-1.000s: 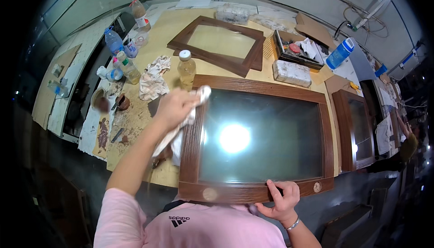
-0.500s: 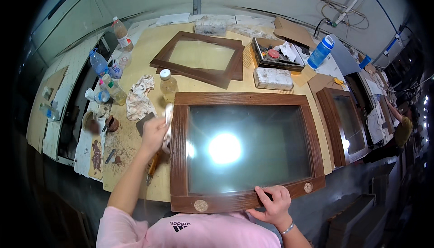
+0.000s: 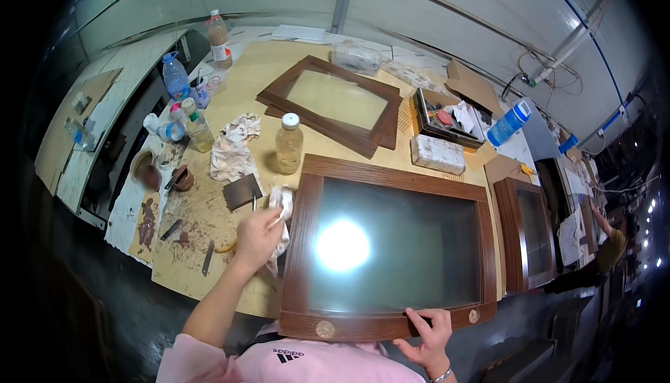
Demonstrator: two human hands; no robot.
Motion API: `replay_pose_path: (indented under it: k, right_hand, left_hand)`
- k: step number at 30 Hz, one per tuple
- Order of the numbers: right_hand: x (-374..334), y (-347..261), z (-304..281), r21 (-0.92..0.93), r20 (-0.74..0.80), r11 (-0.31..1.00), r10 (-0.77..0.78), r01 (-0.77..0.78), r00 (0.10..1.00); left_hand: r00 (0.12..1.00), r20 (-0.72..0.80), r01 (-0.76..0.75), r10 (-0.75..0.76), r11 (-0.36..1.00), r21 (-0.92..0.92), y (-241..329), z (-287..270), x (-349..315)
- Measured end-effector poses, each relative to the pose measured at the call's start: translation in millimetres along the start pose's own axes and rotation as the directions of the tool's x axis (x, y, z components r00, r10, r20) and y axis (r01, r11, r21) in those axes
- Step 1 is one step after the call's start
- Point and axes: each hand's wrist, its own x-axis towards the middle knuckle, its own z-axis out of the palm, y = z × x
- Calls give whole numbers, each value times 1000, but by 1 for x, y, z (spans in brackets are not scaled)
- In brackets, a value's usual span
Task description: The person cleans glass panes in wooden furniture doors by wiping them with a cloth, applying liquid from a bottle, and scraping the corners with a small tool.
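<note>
Fingers of left hand clamped on white cloth, beside brown glazed frame laid on counter; near rail touched by right hand, fingers spread apart.

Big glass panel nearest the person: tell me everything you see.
The glass panel has a brown, wood-grained frame around one pane showing a bright glare. It sits over the table, near rail overhanging. Two pale round spots mark that rail, which the right hand grips; the left hand holds a cloth beside the panel.
</note>
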Motion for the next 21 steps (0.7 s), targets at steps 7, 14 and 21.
replay_pose_path:
  k: [7,14,21]
  right_hand:
    - [37,-20,8,87,-51,985,156,-151,986]
    - [50,-35,17,-62,11,986,158,-157,987]
    - [51,-34,20,-73,31,982,176,-173,984]
  left_hand:
    - [963,197,184,-186,982,32,-3,-51,-50]
    - [791,-457,459,-406,889,4,-146,-122,-103]
    - [862,-426,461,-275,776,431,-211,-140,-122]
